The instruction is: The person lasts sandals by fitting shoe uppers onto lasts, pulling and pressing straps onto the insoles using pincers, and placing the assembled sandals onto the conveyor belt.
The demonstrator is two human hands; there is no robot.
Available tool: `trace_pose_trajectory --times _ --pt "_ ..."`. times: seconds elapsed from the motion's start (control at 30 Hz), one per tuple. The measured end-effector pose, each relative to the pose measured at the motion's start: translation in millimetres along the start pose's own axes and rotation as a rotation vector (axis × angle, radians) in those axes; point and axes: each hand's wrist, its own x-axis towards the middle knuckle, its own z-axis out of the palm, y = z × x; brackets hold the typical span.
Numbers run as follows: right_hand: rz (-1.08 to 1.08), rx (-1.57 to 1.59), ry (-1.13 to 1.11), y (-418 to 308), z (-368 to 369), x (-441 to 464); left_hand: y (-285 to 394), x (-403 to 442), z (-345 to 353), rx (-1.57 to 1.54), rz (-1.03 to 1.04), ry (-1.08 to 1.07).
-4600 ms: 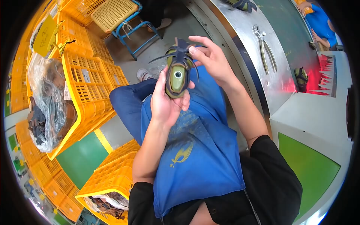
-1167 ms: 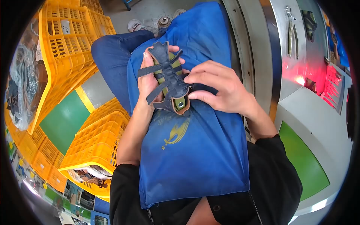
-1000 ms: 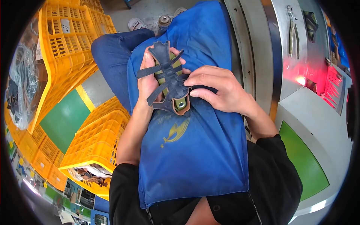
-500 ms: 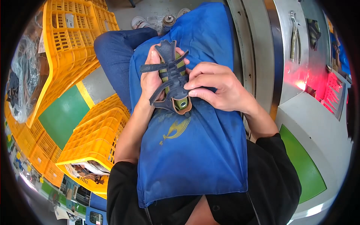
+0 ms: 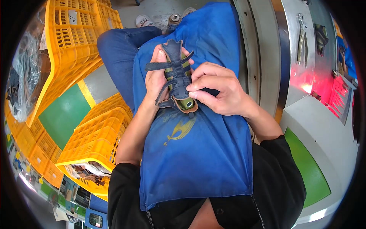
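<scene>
A dark navy strappy sandal (image 5: pixel 176 78) with a green shoe last inside it is held above my lap. My left hand (image 5: pixel 155 76) wraps around it from the left and below, with fingertips showing past its far right edge. One loose strap sticks out to the left over that hand. With thumb and fingers pinched, my right hand (image 5: pixel 217 88) grips a dark strap at the sandal's right side, near the heel end. The strap's loose end shows beyond the thumb. Beneath lies a blue apron (image 5: pixel 198 152) with a worn yellow print.
Yellow plastic crates (image 5: pixel 72 42) stand at the left, one holding plastic-wrapped pieces. Another yellow crate (image 5: pixel 95 141) holds brown pieces. On the metal surface at right lie pincers (image 5: pixel 302 42) and a dark camouflage-patterned piece (image 5: pixel 321 38), near a red-lit area. A can (image 5: pixel 174 20) stands beyond my knees.
The sandal and both hands have shifted very slightly to the right in view. The right hand's pinch on the strap stays about the same.
</scene>
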Motion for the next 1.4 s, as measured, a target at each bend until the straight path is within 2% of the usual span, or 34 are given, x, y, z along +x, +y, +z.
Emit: trace_pose_trajectory --times 0.33,0.43,0.5,0.6,0.73,0.87,0.93,1.03,1.07,1.13,1.4 --pt "0.000 -0.045 -0.096 -2 -4 6 -5 -3 -9 0.021 -0.017 -0.010" --pt "-0.143 -0.307 -0.084 -6 -13 7 2 -5 -10 0.008 -0.056 -0.002" --pt "-0.146 -0.330 -0.096 -11 -9 10 0 -7 -8 0.070 -0.015 0.075" --pt "-0.132 -0.380 -0.128 -12 -4 9 -1 -7 -8 0.119 -0.004 0.017" --pt "-0.182 -0.392 -0.066 -6 2 8 -6 -12 -12 0.180 0.035 -0.017" --pt "-0.241 -0.366 -0.152 -12 -5 0 -12 -15 -17 0.239 0.093 -0.123" --pt "-0.191 -0.338 -0.166 -11 -7 -7 -11 -12 -15 0.254 0.033 -0.110" --pt "-0.240 -0.392 0.006 -6 -11 4 -9 3 -17 0.172 0.035 0.058" --pt "-0.196 -0.363 0.050 -13 -14 5 -8 6 -18 0.096 0.021 0.146" --pt "-0.170 -0.317 0.011 -20 -16 4 1 13 -22 0.107 0.031 0.230" --pt "-0.187 -0.385 -0.035 -7 -5 7 25 37 -11 0.277 0.264 0.265"
